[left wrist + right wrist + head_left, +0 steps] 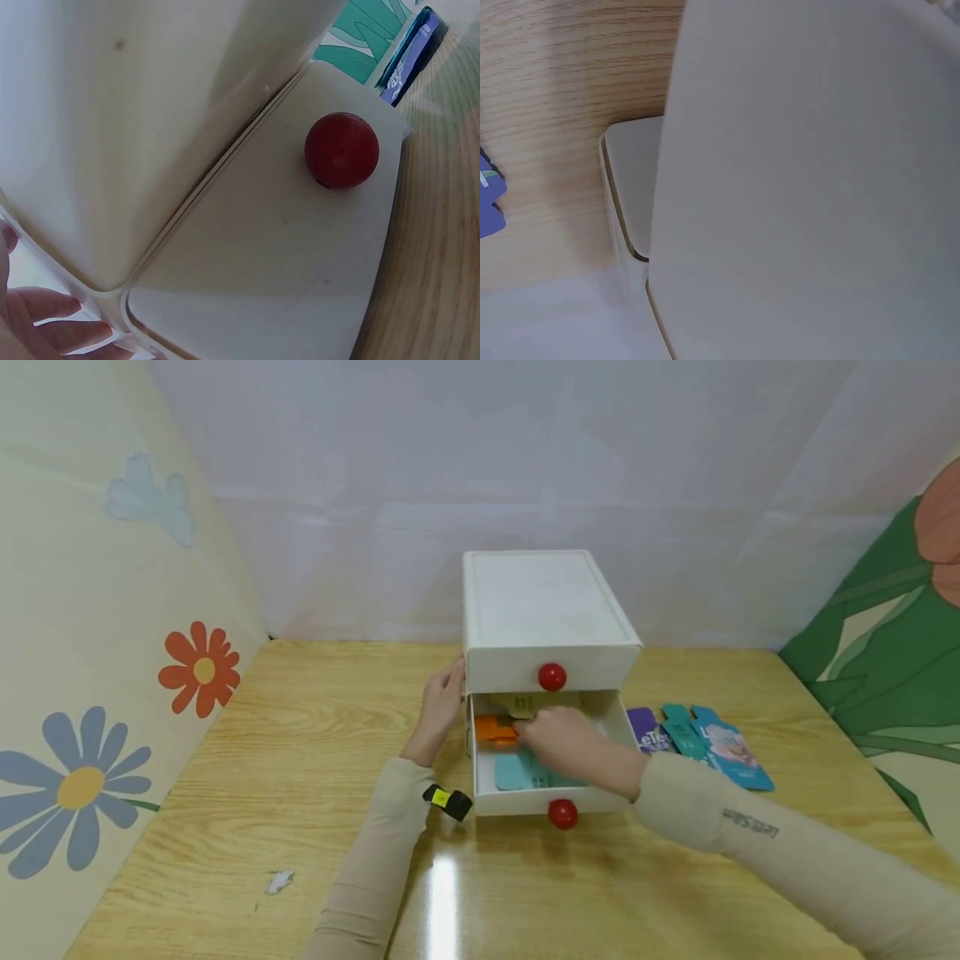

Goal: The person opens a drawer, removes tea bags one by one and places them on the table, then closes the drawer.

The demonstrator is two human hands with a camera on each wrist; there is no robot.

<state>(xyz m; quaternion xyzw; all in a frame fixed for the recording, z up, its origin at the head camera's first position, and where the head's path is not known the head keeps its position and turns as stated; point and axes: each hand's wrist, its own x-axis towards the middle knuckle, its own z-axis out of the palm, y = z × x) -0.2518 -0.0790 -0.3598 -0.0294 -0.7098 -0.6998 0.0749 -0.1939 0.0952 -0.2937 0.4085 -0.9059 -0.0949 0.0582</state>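
Observation:
A white two-drawer cabinet (551, 597) stands on the table, its lower drawer (553, 800) pulled out and the upper one closed. Against the cabinet's left side rests my left hand (441, 706); its spread fingers (71, 334) show beside the edge in the left wrist view. Inside the lower drawer, my right hand (566, 742) has curled fingers and seems to pinch a yellowish flat packet (522, 702); the fingertips are partly hidden. Near them lies an orange packet (495, 728), with a mint-green packet (513, 772) in front. The right wrist view does not show the hand.
Right of the cabinet lie a purple packet (649, 731), a teal packet (682, 733) and a blue packet (738, 752). Each drawer has a red knob (552, 677). A pale cloth hangs behind, with a flower-patterned panel (82, 789) at the left.

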